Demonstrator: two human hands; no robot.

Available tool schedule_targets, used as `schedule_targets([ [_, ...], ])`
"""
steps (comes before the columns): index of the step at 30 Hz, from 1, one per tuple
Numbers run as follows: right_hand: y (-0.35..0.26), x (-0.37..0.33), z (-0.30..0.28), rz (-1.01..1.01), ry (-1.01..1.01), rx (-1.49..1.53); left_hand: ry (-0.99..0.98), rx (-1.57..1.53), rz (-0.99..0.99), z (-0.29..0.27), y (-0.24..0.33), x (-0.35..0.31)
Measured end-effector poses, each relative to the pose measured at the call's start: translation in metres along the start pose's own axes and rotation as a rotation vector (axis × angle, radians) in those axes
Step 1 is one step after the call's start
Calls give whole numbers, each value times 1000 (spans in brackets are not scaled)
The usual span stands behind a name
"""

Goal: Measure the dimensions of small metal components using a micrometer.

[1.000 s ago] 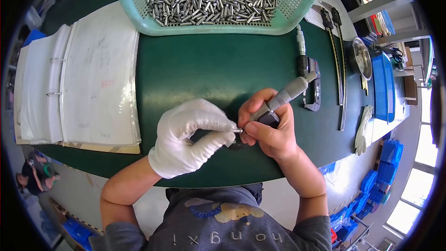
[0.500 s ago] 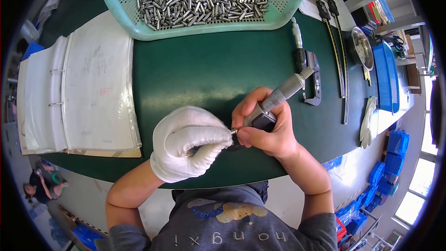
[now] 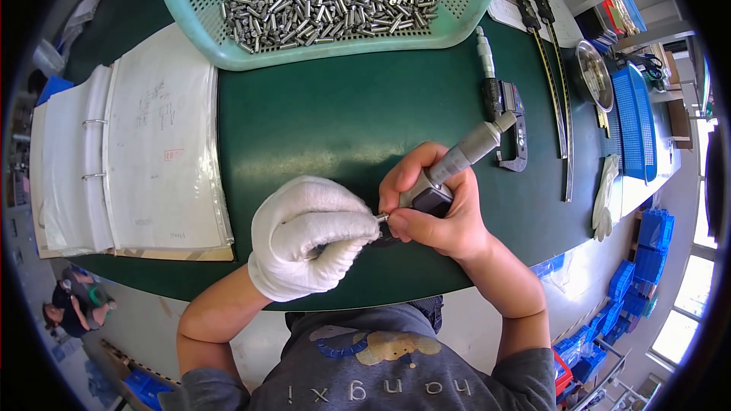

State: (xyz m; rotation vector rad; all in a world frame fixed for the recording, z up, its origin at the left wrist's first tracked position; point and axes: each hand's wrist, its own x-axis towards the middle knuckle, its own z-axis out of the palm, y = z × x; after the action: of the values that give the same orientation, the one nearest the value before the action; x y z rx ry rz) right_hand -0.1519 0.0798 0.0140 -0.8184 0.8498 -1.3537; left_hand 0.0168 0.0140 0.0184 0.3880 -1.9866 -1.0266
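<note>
My left hand (image 3: pixel 308 232), in a white knit glove, is closed in a pinch over the near part of the table. Between its fingertips a small shiny metal pin (image 3: pixel 382 218) shows only one end. My bare right hand (image 3: pixel 457 224) is wrapped round a micrometer (image 3: pixel 474 148), its grey thimble slanting up to the right. The right thumb and fingertips meet beside the pin, right against the gloved fingers. Both hands hide most of the micrometer's frame, so I cannot tell whether the pin sits between its measuring faces.
A green basket (image 3: pixel 304 53) of many metal pins stands at the back. To the left lies an open ring binder (image 3: pixel 164 160). On the right are a second micrometer (image 3: pixel 512 118), two calipers (image 3: pixel 560 99), a metal bowl (image 3: pixel 593 76), a blue basket (image 3: pixel 634 125) and a white glove (image 3: pixel 605 198).
Both hands keep their hold on the pin and the micrometer with hardly any movement. The whole view has shifted very slightly.
</note>
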Motion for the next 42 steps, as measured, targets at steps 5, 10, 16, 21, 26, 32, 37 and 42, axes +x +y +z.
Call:
schedule_targets([
  [5,1,3,3,-21,25,-2,-1,21,2,-1,0,0],
  [10,3,3,4,47,67,11,-31,79,32,-2,-1,1],
  [16,2,4,2,168,148,218,-24,214,98,-10,-7,13],
  [21,1,5,-6,117,156,181,21,567,136,-37,-37,70],
  [26,2,6,-4,105,129,175,235,845,93,-58,-86,137],
  [32,1,7,-7,118,101,125,97,1105,152,-56,-96,166],
  [37,-1,8,-7,128,78,98,-82,1025,245,-28,-92,170],
  [42,2,10,-8,124,87,119,-322,994,278,-11,-90,172],
])
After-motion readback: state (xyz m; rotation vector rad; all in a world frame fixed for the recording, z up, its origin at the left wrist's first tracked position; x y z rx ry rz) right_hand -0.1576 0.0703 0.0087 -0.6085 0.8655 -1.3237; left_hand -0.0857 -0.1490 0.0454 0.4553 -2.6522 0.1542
